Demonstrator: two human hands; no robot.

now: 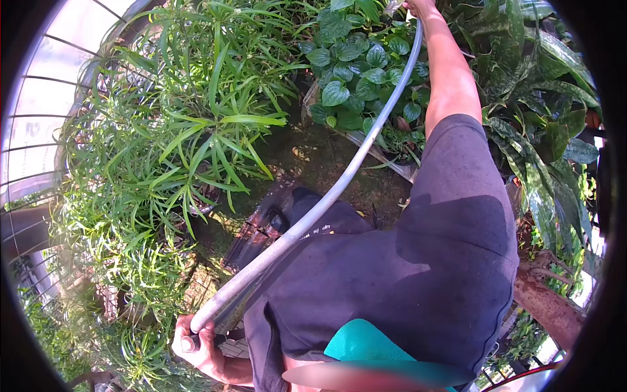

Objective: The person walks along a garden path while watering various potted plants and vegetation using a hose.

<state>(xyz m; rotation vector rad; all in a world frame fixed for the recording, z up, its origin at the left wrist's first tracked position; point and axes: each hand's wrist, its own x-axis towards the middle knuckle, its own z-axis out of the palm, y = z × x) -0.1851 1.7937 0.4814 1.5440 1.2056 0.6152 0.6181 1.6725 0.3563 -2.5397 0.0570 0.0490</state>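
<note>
A pale grey flexible hose runs diagonally in front of my dark shirt, from lower left to the top of the view. My left hand, low at the left, has its fingers closed around the hose. At the top edge, my outstretched right hand is shut on the hose's upper part; the frame cuts part of this hand off. Beside it shows a clear, shiny patch, too small to identify. Heart-shaped green leaves grow just below and left of my right hand.
Dense narrow-leaved plants fill the left side, with a wire grid fence behind them. Large mottled leaves crowd the right. Mossy ground lies between the plants. A thick brown trunk or branch slants at lower right.
</note>
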